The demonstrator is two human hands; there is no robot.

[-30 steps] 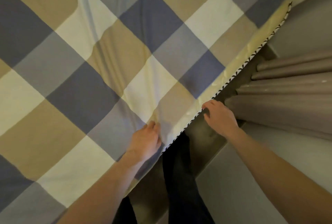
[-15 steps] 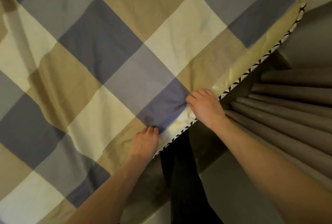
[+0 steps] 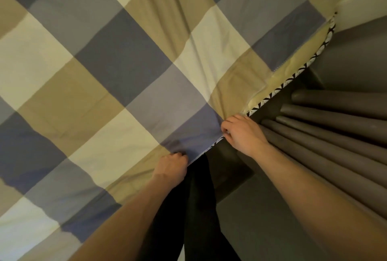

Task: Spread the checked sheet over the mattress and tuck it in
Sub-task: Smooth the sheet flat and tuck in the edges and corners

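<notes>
At the mattress (image 3: 278, 76) edge, left hand (image 3: 170, 169) and right hand (image 3: 243, 134) each grip the checked sheet (image 3: 125, 68).

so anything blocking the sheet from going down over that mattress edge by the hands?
Nothing visible. Both the left hand and right hand already grip the checked sheet at the mattress edge. The curtain hangs close beside that edge, but apart from it; the gap below looks open, though dark.
</notes>
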